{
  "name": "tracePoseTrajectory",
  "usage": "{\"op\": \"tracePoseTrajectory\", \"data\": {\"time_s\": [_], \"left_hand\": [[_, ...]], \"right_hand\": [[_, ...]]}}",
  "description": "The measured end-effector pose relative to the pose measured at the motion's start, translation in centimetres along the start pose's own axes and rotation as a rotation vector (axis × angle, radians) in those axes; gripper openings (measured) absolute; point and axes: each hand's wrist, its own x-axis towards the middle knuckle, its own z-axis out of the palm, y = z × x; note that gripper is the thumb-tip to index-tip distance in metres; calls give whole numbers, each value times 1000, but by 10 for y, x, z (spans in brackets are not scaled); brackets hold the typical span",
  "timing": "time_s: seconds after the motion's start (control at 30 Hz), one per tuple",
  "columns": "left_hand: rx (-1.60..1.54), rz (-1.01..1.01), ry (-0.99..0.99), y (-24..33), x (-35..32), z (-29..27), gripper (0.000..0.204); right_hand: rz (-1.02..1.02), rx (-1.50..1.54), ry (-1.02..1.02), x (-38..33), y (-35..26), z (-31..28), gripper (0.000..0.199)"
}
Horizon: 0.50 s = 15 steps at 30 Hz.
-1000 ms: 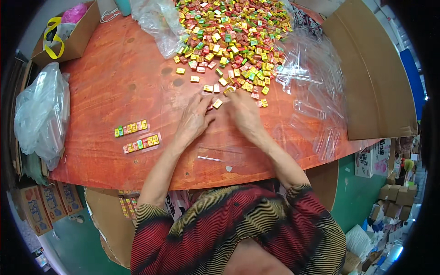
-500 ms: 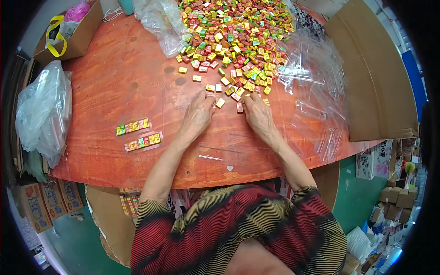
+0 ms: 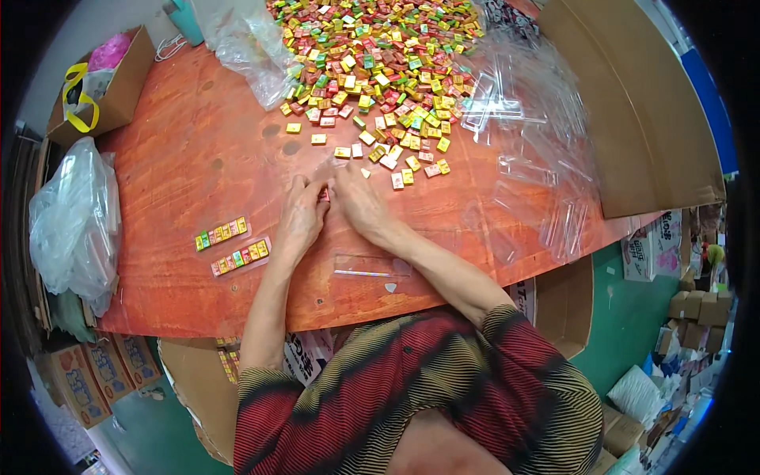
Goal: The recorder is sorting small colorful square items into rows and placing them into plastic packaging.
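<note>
Your reddish-brown worktop [image 3: 182, 166] carries a big heap of small coloured candy packets [image 3: 372, 63] at its far side, clear plastic sleeves [image 3: 530, 158] to the right, and two filled rows of packets [image 3: 233, 245] lying left of your hands. Your left hand [image 3: 299, 218] and right hand [image 3: 358, 202] meet just below the heap's loose edge, fingers narrowly pinched together on a small red candy packet [image 3: 324, 194] between them.
</note>
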Motion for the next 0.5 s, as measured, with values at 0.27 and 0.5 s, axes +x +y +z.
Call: {"op": "tracePoseTrajectory", "data": {"time_s": [0.27, 0.5], "left_hand": [[-62, 47, 53, 17, 4, 15, 47], [-13, 97, 40, 20, 10, 24, 52]], "right_hand": [[-7, -292, -69, 3, 4, -63, 19], [-92, -245, -106, -13, 14, -79, 19]]}}
